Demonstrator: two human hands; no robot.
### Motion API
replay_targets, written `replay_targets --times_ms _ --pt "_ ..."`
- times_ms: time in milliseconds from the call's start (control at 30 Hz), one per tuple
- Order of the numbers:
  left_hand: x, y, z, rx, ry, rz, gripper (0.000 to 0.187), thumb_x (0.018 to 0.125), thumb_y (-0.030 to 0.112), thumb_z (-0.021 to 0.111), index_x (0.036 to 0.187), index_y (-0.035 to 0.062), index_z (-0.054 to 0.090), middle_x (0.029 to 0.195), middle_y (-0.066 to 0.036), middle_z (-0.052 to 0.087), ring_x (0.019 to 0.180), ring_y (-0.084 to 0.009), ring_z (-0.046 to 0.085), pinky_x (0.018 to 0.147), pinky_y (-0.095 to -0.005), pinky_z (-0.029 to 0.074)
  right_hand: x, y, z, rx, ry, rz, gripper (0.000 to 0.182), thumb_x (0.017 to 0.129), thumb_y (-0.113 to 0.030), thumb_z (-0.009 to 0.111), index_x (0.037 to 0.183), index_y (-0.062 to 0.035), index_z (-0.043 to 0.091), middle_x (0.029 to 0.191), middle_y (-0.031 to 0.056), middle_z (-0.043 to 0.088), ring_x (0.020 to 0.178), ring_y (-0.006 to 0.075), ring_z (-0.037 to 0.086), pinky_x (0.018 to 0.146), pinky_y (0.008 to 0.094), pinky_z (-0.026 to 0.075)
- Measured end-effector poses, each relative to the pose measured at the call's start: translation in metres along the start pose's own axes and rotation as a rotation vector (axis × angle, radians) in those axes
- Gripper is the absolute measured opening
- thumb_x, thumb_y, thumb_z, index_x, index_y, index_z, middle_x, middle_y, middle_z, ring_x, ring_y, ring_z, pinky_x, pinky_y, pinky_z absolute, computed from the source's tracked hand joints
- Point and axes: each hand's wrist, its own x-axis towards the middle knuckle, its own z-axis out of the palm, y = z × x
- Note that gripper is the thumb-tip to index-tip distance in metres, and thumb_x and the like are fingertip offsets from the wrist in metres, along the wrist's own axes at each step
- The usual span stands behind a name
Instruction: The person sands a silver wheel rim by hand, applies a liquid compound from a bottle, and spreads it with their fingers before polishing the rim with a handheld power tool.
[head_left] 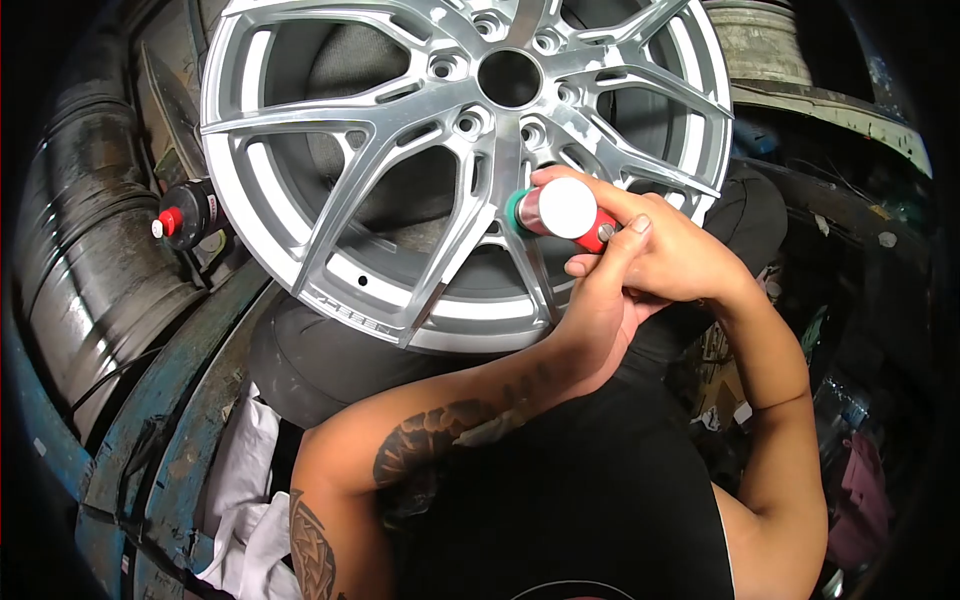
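A silver multi-spoke wheel rim (372, 150) lies face up across my lap. Held against one of its spokes, just below the center bore, is a small red disc sander (566, 208) with a round white top and a green edge at the pad. My right hand (680, 245) grips the sander from the right, its index finger stretched along the head. From below, my left hand (612, 305) is closed around the tool's body, its thumb lying over the right hand. Most of the sander's body is hidden under my fingers.
On the left, a dark bottle with a red cap (188, 215) sits beside the rim, near a large metal drum (85, 230). Worn blue bars (170, 400) run along that side. White cloth (255, 490) lies at lower left; a maroon cloth (862, 490) is at right.
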Motion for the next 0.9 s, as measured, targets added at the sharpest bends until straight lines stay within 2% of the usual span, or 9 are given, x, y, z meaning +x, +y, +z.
replay_targets --times_ms 100,200,300,367,433,533,667,767,900 --pt "-0.005 -0.001 0.003 -0.003 -0.015 -0.024 0.064 0.111 0.043 0.044 0.155 -0.001 0.028 0.152 -0.02 0.045 0.144 -0.0272 0.048 0.12 -0.0513 0.04 -0.007 -0.011 -0.003 -0.03 -0.051 0.054 0.075 0.089 -0.01 0.078 0.156 -0.0168 0.048 0.127 0.0077 0.074 0.108 0.0217 0.073 0.095 0.0335 0.053" --pt "0.0 -0.001 -0.002 -0.043 -0.034 -0.033 0.063 0.11 0.04 0.044 0.155 -0.0014 0.029 0.152 -0.02 0.045 0.144 -0.0276 0.048 0.12 -0.0518 0.04 -0.005 0.006 0.002 0.005 0.053 -0.082 0.071 0.09 -0.024 0.079 0.154 -0.0261 0.05 0.105 0.0158 0.077 0.096 0.035 0.076 0.085 0.0393 0.057" --pt "-0.004 -0.004 -0.002 -0.018 -0.014 -0.006 0.063 0.109 0.039 0.045 0.154 -0.002 0.03 0.152 -0.02 0.045 0.144 -0.0278 0.048 0.12 -0.0521 0.039 -0.005 0.009 0.002 -0.031 0.015 -0.086 0.071 0.09 -0.025 0.078 0.154 -0.0271 0.049 0.101 0.0154 0.078 0.091 0.0368 0.076 0.082 0.0405 0.058" --pt "-0.007 -0.005 0.001 -0.004 -0.014 -0.034 0.064 0.109 0.04 0.046 0.154 -0.0021 0.03 0.152 -0.02 0.045 0.144 -0.0279 0.048 0.12 -0.0519 0.039 -0.006 0.004 0.002 -0.058 -0.04 -0.006 0.072 0.089 -0.021 0.078 0.155 -0.0237 0.048 0.109 0.0121 0.076 0.097 0.0321 0.074 0.086 0.0388 0.056" --pt "-0.007 -0.006 0.001 -0.002 -0.016 -0.046 0.065 0.108 0.04 0.046 0.154 -0.0021 0.03 0.152 -0.02 0.045 0.145 -0.0279 0.047 0.12 -0.0517 0.039 -0.011 -0.012 -0.006 -0.078 -0.111 0.136 0.074 0.089 -0.012 0.078 0.156 -0.0164 0.048 0.129 0.0063 0.074 0.112 0.022 0.072 0.095 0.0347 0.054" --pt "-0.004 -0.007 -0.001 -0.006 -0.015 -0.041 0.066 0.108 0.041 0.047 0.154 -0.0018 0.03 0.153 -0.02 0.045 0.145 -0.0278 0.047 0.12 -0.0518 0.039 -0.006 -0.002 -0.003 -0.1 -0.042 0.032 0.073 0.088 -0.012 0.078 0.155 -0.0193 0.049 0.127 0.0062 0.074 0.11 0.0221 0.073 0.092 0.0336 0.055" --pt "-0.006 -0.002 0.0 0.013 0.005 -0.048 0.067 0.108 0.043 0.048 0.154 -0.0013 0.029 0.152 -0.02 0.045 0.144 -0.0274 0.048 0.119 -0.0521 0.04 -0.006 -0.001 0.0 -0.043 -0.023 -0.04 0.072 0.089 -0.027 0.078 0.154 -0.0278 0.049 0.101 0.0142 0.078 0.091 0.0386 0.075 0.081 0.0425 0.057" --pt "-0.003 -0.002 -0.002 -0.003 -0.019 -0.039 0.067 0.108 0.044 0.049 0.155 -0.0007 0.029 0.152 -0.019 0.045 0.143 -0.0274 0.048 0.118 -0.0527 0.04 -0.005 -0.002 0.0 -0.083 0.001 -0.005 0.072 0.088 -0.027 0.079 0.154 -0.0274 0.049 0.104 0.0141 0.078 0.095 0.039 0.075 0.083 0.0433 0.057" --pt "0.0 0.003 -0.004 0.012 -0.023 -0.036 0.07 0.107 0.046 0.05 0.155 -0.0004 0.029 0.153 -0.019 0.045 0.144 -0.0278 0.048 0.118 -0.0537 0.04 0.002 0.009 0.005 -0.06 0.074 -0.13 0.072 0.088 -0.026 0.079 0.154 -0.0269 0.049 0.106 0.0152 0.078 0.097 0.0384 0.075 0.085 0.043 0.057"
